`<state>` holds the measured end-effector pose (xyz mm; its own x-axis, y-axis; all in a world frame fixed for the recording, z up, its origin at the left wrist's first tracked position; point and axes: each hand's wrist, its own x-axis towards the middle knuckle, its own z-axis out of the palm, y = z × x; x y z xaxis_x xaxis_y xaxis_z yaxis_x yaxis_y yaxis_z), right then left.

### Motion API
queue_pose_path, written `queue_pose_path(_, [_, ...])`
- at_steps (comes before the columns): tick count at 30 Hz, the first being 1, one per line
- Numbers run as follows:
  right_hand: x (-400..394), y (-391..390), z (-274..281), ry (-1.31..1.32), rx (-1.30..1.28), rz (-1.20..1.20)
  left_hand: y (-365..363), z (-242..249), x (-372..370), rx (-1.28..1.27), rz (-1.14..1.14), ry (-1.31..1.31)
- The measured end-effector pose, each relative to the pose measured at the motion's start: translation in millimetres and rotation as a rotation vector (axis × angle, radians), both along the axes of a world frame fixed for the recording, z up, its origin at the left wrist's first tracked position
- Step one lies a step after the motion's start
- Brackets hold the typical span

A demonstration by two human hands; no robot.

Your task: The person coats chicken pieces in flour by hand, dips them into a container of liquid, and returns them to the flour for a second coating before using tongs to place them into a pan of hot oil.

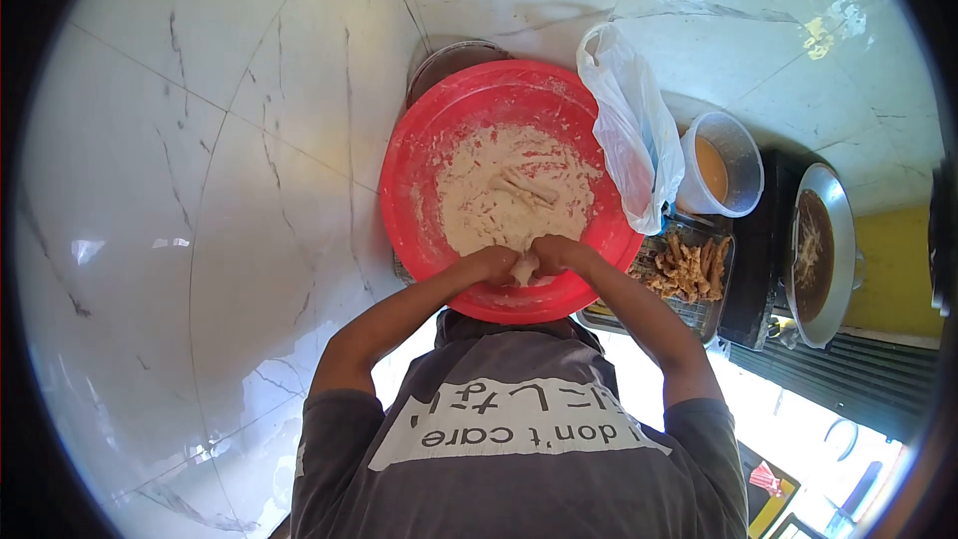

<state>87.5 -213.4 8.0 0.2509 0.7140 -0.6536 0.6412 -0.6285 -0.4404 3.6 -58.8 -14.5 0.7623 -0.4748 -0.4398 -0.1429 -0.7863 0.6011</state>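
A red basin [414, 225] holds pale flour [469, 200]. Near its middle lie flour-coated pieces [524, 187] that look like chicken feet. At the basin's near side, my left hand [496, 265] and my right hand [555, 254] are close together, both with fingers closed. Between them shows a pale flour-coated piece [524, 268], and both hands seem to grip it. Its exact shape is partly hidden by my fingers.
Right of the basin are a white plastic bag [631, 125], a clear tub [743, 175] of orange-brown liquid, and a tray [714, 317] of fried, battered pieces [689, 269]. Farther right, a wide pan [843, 230] of brown oil sits on a black stove [753, 279]. Marbled tiles [230, 200] surround the left side.
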Motion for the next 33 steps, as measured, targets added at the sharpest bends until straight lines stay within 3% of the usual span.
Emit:
queue_pose_path(1, [1.9,-0.2,-0.4,-0.001,-0.001,0.000,-2.5,7.2,0.0,0.023,0.017,0.148])
queue_pose_path(4, [14.0,2.0,5.9,0.201,-0.009,0.059,7.5,23.5,9.1,-0.119,-0.086,0.262])
queue_pose_path(6, [23.1,0.8,11.6,0.390,-0.079,0.002,15.2,17.4,11.0,-0.127,-0.034,0.230])
queue_pose_path(10, [10.4,-9.2,3.3,0.131,0.204,-0.092,21.8,-3.7,7.5,-0.266,0.027,0.037])
queue_pose_path(14, [6.7,6.4,16.3,0.238,-0.038,0.045,11.7,-3.3,5.4,-0.157,0.014,0.163])
queue_pose_path(15, [9.6,8.6,20.4,0.307,-0.119,0.086,13.5,3.1,14.0,-0.134,-0.044,0.306])
queue_pose_path(16, [13.2,5.7,15.8,0.311,-0.121,0.088,13.9,9.1,17.5,-0.112,-0.103,0.451])
queue_pose_path(18, [22.8,-1.3,2.2,0.415,0.122,-0.105,20.7,14.7,14.9,-0.118,0.034,0.322])
queue_pose_path(19, [25.1,-1.1,-4.4,0.414,0.123,-0.106,23.0,15.8,14.9,-0.123,0.169,0.188])
queue_pose_path(22, [20.1,-0.7,-18.5,0.220,0.152,-0.118,18.6,1.2,13.2,-0.061,0.110,-0.006])
queue_pose_path(24, [4.8,-0.5,-23.6,0.032,0.075,0.106,8.7,-9.0,7.3,-0.045,0.052,0.071])
queue_pose_path(27, [3.9,7.3,15.9,0.067,0.004,0.120,6.3,2.9,8.3,0.039,0.023,0.175])
queue_pose_path(29, [15.6,9.1,28.7,0.209,-0.089,0.089,14.4,3.8,9.1,-0.151,-0.015,0.258])
queue_pose_path(31, [21.3,4.0,21.2,0.344,-0.175,0.052,21.7,9.6,9.6,-0.160,0.045,0.227])
queue_pose_path(33, [18.1,-4.8,5.0,0.063,0.167,-0.147,22.0,7.4,9.1,-0.168,0.101,0.193])
